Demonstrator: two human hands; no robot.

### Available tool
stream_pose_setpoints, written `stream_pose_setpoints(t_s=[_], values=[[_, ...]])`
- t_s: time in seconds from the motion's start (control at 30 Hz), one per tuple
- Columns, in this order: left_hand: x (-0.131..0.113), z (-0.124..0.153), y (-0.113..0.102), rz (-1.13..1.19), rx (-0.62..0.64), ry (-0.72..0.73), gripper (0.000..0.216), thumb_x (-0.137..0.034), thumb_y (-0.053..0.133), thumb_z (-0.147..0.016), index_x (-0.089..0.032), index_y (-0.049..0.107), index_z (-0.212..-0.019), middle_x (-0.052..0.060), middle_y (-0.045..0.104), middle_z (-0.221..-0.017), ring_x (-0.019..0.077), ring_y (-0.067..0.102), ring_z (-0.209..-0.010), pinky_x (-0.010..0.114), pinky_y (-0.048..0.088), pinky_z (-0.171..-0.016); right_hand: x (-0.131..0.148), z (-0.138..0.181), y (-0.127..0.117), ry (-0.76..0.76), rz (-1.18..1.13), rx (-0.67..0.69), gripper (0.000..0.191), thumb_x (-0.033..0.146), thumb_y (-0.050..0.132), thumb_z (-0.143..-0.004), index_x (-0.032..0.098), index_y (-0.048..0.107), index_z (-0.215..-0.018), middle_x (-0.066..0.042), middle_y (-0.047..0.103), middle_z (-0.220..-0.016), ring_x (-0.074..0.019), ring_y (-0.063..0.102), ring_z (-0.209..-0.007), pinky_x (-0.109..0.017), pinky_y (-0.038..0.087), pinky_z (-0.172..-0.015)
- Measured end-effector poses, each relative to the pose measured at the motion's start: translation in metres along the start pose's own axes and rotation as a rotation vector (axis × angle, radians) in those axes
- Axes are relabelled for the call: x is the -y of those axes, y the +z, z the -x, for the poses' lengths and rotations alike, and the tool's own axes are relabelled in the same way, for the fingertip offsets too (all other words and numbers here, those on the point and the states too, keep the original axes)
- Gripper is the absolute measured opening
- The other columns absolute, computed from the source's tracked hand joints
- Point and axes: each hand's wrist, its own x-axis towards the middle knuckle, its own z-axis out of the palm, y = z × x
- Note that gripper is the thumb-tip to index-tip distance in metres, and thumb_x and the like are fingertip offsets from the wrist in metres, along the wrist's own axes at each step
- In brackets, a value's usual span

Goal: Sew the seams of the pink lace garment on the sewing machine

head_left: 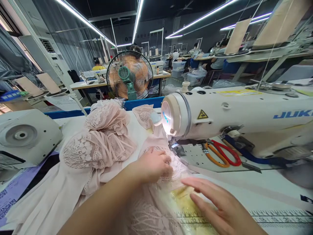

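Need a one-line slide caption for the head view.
Both bare hands, left hand and right hand, press pale pink lace fabric flat beside a white industrial sewing machine.

bright | ceiling tube lights (80,19) glare; machine lamp (168,119) blown out | wide-angle edge bending | right hand (220,209) motion-blurred

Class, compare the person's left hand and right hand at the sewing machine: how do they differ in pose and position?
The left hand is curled, knuckles up, pressing the pink lace fabric close to the needle area; the right hand lies flatter, fingers stretched out. The left hand sits further from the camera, the right hand nearer, by the printed ruler on the table. Both are bare and rest on the fabric.
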Motion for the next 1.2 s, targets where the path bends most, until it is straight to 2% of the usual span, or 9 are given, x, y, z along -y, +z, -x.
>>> stream_pose_setpoints(t_s=[0.07,0.13,0.27,0.43,0.57,0.73,0.8,0.97,1.2], values=[[-0.012,0.000,-0.002,0.032,0.004,0.080,0.024,-0.013,0.056,-0.075,-0.021,0.065,-0.095,0.003,0.058,-0.123,0.0228,0.051,-0.112,0.044,0.034,-0.103,-0.018,-0.004,-0.012,-0.224,0.308,-0.039,0.030,0.025,0.049,-0.086,0.020,0.066,-0.111,-0.010,0.070,-0.110,-0.0248,0.063,-0.105,-0.039,0.053,-0.091],[-0.024,-0.001,-0.003,0.057,0.027,0.060,0.015,-0.023,0.055,-0.079,-0.017,0.066,-0.088,0.004,0.062,-0.116,0.0208,0.058,-0.099,0.037,0.042,-0.094,-0.035,-0.004,-0.015,-0.356,0.484,0.055,0.031,0.023,0.049,-0.086,0.018,0.065,-0.112,-0.010,0.068,-0.114,-0.0248,0.063,-0.106,-0.039,0.055,-0.089],[-0.035,-0.001,0.001,-0.005,0.040,-0.014,0.028,-0.039,0.057,-0.082,-0.014,0.064,-0.094,0.007,0.063,-0.108,0.0231,0.060,-0.090,0.035,0.050,-0.074,-0.051,0.010,-0.009,-0.436,0.638,0.113,0.035,0.027,0.049,-0.087,0.020,0.062,-0.119,-0.007,0.063,-0.124,-0.0241,0.060,-0.112,-0.037,0.056,-0.087],[-0.034,-0.001,0.011,-0.141,-0.075,-0.003,0.027,-0.023,0.053,-0.084,-0.020,0.057,-0.110,0.006,0.060,-0.099,0.0222,0.058,-0.084,0.033,0.047,-0.063,-0.038,0.017,-0.008,-0.494,0.685,0.100,0.035,0.024,0.050,-0.086,0.014,0.065,-0.115,-0.010,0.063,-0.121,-0.0258,0.062,-0.109,-0.036,0.057,-0.084],[-0.030,-0.001,0.013,-0.172,-0.070,-0.012,0.023,-0.020,0.049,-0.085,-0.024,0.061,-0.104,0.006,0.058,-0.105,0.0227,0.055,-0.088,0.036,0.047,-0.067,-0.031,0.012,-0.007,-0.452,0.635,0.141,0.036,0.025,0.049,-0.086,0.014,0.065,-0.116,-0.012,0.063,-0.121,-0.0274,0.063,-0.107,-0.038,0.058,-0.083],[-0.021,-0.007,0.019,-0.171,-0.168,0.063,0.016,-0.016,0.048,-0.084,-0.017,0.063,-0.087,0.005,0.058,-0.119,0.0223,0.050,-0.105,0.046,0.040,-0.094,-0.041,0.012,0.008,-0.343,0.580,0.140,0.042,0.027,0.047,-0.086,0.014,0.058,-0.124,-0.013,0.058,-0.128,-0.0301,0.057,-0.114,-0.044,0.055,-0.088],[-0.017,-0.009,0.022,-0.139,-0.193,0.082,0.015,-0.016,0.049,-0.084,-0.016,0.062,-0.091,0.005,0.059,-0.120,0.0219,0.049,-0.109,0.046,0.036,-0.100,-0.043,0.009,0.015,-0.310,0.543,0.092,0.042,0.027,0.046,-0.086,0.015,0.056,-0.125,-0.013,0.059,-0.128,-0.0304,0.056,-0.116,-0.045,0.053,-0.090],[-0.008,-0.013,0.023,-0.075,-0.189,0.069,0.031,-0.016,0.048,-0.084,-0.016,0.055,-0.114,0.006,0.056,-0.128,0.0227,0.044,-0.119,0.044,0.034,-0.102,-0.025,-0.008,0.025,-0.204,0.562,0.093,0.036,0.025,0.043,-0.085,0.011,0.063,-0.111,-0.017,0.065,-0.117,-0.0306,0.060,-0.108,-0.045,0.055,-0.085],[0.002,-0.016,0.027,-0.113,-0.227,0.019,0.030,-0.014,0.052,-0.081,-0.016,0.059,-0.110,0.008,0.054,-0.126,0.0238,0.043,-0.119,0.044,0.034,-0.102,-0.009,-0.029,0.034,-0.095,0.665,0.095,0.043,0.024,0.038,-0.083,0.006,0.063,-0.114,-0.019,0.063,-0.121,-0.0334,0.059,-0.109,-0.051,0.055,-0.084]])
